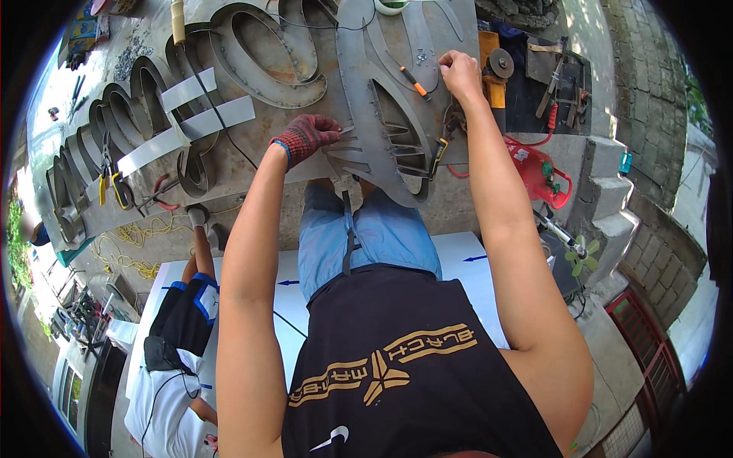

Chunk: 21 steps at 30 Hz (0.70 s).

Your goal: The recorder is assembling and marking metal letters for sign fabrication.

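My left hand (307, 140), in a red and black knit glove, is closed beside the pointed prongs of a flat, cut metal shape (359, 95). A sliver of metal shows at its fingertips; whether the hand grips it is unclear. Farther right, my bare right hand (461, 75) is pinched at the right part of the metal worktable (267, 153); whatever its fingers hold is hidden. Between the hands lie an orange and black pen-like tool (414, 82) and a few small metal bits (421, 56). A yellow and black utility knife (439, 157) rests below my right hand.
Raised metal letter forms (259, 53) line the left of the table, with pliers (120, 189) and a wooden-handled tool (178, 23) on a black cord. An angle grinder (501, 64) lies at right, above a red plastic object (534, 174). Another person (172, 382) is at lower left.
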Available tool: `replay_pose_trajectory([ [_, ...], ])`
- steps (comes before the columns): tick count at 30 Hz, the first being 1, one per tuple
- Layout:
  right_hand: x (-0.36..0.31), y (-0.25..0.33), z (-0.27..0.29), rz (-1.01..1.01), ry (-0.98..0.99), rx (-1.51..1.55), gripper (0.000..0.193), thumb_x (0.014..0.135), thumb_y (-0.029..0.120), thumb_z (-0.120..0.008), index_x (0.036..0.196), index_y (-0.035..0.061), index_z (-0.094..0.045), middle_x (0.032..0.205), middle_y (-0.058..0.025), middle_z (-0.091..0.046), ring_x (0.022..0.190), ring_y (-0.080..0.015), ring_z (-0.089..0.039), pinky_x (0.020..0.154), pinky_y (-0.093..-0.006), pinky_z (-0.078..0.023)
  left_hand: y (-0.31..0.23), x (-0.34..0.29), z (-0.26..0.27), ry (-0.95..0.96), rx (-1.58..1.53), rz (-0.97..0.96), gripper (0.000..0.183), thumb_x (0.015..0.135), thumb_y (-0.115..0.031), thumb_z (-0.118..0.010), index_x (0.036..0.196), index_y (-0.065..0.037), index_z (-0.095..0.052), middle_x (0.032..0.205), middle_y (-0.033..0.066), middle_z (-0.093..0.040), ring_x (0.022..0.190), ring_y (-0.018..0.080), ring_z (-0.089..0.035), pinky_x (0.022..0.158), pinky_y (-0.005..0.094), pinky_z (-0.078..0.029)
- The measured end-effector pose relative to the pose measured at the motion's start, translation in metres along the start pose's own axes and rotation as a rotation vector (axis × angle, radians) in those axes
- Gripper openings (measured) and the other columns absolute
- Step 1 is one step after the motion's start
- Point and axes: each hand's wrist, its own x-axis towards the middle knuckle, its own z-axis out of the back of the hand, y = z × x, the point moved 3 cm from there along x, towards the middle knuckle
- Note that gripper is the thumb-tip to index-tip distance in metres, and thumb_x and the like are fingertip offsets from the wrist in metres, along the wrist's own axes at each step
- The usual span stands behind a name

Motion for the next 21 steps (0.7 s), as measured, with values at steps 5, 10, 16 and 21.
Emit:
replay_pose_trajectory([
  [5, -0.003, 0.010, 0.002, 0.004, 0.078, -0.071, 0.018, 0.086, 0.016, -0.075, 0.101, 0.0069, -0.077, 0.101, -0.0129, -0.077, 0.105, -0.0326, -0.069, 0.093, -0.0438, -0.054, 0.000, -0.003, 0.001, -0.016, -0.015, 0.003, 0.038, 0.090, -0.021, -0.079, 0.123, -0.003, -0.072, 0.116, 0.0077, -0.076, 0.111, 0.0166, -0.067, 0.100, 0.0313, -0.049],
  [10, -0.003, 0.015, 0.002, -0.025, 0.153, -0.058, 0.017, 0.086, 0.020, -0.077, 0.101, 0.0113, -0.076, 0.108, -0.0109, -0.073, 0.113, -0.0343, -0.062, 0.098, -0.0487, -0.047, -0.001, -0.002, 0.000, -0.017, -0.031, 0.010, 0.037, 0.090, -0.021, -0.079, 0.122, -0.004, -0.073, 0.113, 0.0068, -0.076, 0.108, 0.0158, -0.067, 0.099, 0.0315, -0.050],
  [16, -0.001, 0.010, -0.005, -0.019, 0.162, -0.053, 0.017, 0.087, 0.021, -0.077, 0.100, 0.0118, -0.076, 0.109, -0.0099, -0.072, 0.113, -0.0336, -0.061, 0.097, -0.0481, -0.046, -0.004, -0.004, 0.000, -0.024, -0.022, 0.012, 0.037, 0.090, -0.021, -0.079, 0.122, -0.004, -0.073, 0.110, 0.0059, -0.075, 0.104, 0.0146, -0.066, 0.096, 0.0314, -0.050],
  [21, -0.003, 0.021, -0.003, 0.081, 0.027, 0.031, 0.018, 0.087, 0.023, -0.078, 0.101, 0.0122, -0.076, 0.109, -0.0104, -0.070, 0.113, -0.0337, -0.060, 0.097, -0.0481, -0.046, -0.005, -0.005, 0.000, -0.019, -0.026, 0.016, 0.036, 0.090, -0.021, -0.079, 0.122, -0.004, -0.073, 0.110, 0.0054, -0.075, 0.104, 0.0142, -0.066, 0.096, 0.0314, -0.050],
])
